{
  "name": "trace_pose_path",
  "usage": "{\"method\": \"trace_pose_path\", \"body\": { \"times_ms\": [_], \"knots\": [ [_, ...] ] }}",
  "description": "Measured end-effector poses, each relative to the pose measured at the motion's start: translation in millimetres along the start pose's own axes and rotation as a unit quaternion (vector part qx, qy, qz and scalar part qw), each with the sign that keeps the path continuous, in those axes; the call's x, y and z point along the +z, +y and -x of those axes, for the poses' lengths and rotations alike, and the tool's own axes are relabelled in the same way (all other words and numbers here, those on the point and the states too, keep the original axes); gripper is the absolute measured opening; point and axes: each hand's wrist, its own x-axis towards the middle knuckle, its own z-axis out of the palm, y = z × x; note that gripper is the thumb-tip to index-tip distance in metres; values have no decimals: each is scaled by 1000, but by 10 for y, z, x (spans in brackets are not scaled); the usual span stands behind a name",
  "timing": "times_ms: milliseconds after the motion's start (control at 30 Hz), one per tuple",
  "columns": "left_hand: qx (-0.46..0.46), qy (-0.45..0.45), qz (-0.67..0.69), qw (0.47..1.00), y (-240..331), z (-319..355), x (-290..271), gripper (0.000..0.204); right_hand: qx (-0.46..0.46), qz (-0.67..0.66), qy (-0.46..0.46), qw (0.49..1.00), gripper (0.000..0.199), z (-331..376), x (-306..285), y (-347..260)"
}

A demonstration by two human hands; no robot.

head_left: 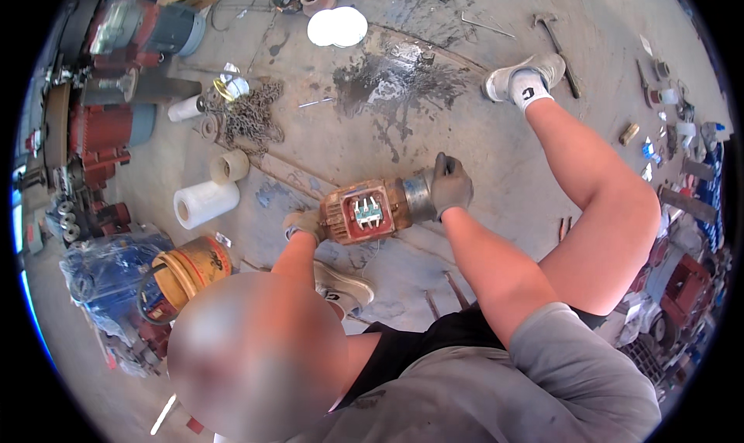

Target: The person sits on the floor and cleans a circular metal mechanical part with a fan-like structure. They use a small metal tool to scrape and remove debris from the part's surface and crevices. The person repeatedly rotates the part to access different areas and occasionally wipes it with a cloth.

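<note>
Between my two gloved hands is a rusty brown electric motor (333,220) with a ribbed body. Its terminal box is uncovered, and a green terminal block (367,209) with pale metal links shows inside. My left hand (307,224) is closed around the motor's left end. At the other end my right hand (453,186) grips a grey metal cylindrical section (419,196), fingers bent over its far side. Both hands wear dark, dirty work gloves. The motor lies roughly level; whether it rests on the floor I cannot tell.
A heap of chain (256,116), a white plastic wrap roll (207,205) and a yellow bucket (200,266) stand left. A hammer (559,55) lies beyond my shoe. Red motors (108,129) line the left side. A dark wet stain (395,79) marks the floor ahead.
</note>
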Motion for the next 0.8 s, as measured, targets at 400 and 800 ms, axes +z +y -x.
{"method": "trace_pose_path", "body": {
  "times_ms": [400, 800],
  "knots": [
    [65, -104, 66, 990, 1486, 1657, -1481, 48, -28, 56, -257, 964, 87, -1515, -814, -119],
    [97, -38, -149, 983, 4030, 2014, -2441, 35, -232, -130, -184, 946, 77, -825, -2907, -305]
  ]
}}
